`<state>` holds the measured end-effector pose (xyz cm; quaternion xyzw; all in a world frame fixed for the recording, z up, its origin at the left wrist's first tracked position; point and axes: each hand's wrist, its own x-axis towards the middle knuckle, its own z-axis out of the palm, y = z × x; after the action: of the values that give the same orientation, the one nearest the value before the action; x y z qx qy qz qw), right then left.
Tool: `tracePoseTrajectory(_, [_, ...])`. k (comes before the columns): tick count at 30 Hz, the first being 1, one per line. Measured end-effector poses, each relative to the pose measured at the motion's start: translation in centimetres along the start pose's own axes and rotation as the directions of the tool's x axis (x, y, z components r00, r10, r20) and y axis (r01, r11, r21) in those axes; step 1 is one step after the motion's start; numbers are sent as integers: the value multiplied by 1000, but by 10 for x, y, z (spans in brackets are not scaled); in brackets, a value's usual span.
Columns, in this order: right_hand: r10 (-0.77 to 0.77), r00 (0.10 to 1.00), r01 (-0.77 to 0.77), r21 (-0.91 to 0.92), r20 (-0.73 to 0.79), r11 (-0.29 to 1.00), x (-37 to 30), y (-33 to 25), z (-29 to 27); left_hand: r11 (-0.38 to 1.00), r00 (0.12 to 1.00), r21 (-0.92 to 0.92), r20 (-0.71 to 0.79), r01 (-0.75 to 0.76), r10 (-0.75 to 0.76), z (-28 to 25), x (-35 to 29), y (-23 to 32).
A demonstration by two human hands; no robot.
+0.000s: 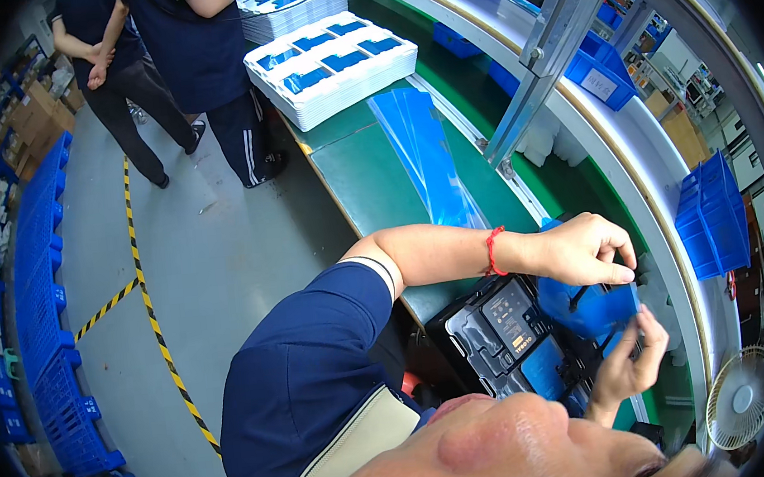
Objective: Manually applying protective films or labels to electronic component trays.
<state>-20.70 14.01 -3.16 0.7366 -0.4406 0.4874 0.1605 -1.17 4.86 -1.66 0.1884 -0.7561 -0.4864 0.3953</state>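
Left hand [587, 250] and right hand [627, 364] both pinch a blue film piece [588, 307] over a black tray [508, 332] on the green bench [368, 181]

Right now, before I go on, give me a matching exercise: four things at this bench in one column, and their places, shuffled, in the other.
Things
1. blue film piece
2. black tray
3. stack of white trays
4. small white fan

Places
A. far end of the green bench, near the standing people
B. lower right, past the belt's edge
C. between the fingers of the left hand and right hand
D. on the bench under both hands

Pairs: 1-C, 2-D, 3-A, 4-B
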Motion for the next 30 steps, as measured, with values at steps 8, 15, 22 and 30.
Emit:
tracePoseTrajectory(8, [-168,985,171,-98,37,980,-1,-2,-5,923,965,-347,249,165,-79,16,7,-19])
tracePoseTrajectory(15, [-365,901,368,32,235,929,-3,-21,8,762,985,-634,167,134,-34,17,14,-35])
tracePoseTrajectory(22, [-394,876,380,104,279,919,-8,-28,11,892,996,-447,82,60,-25,16,20,-48])
tracePoseTrajectory(30, [-307,946,263,301,108,917,-13,-28,-9,917,681,378,-640,-125,356,-53,42,-73])
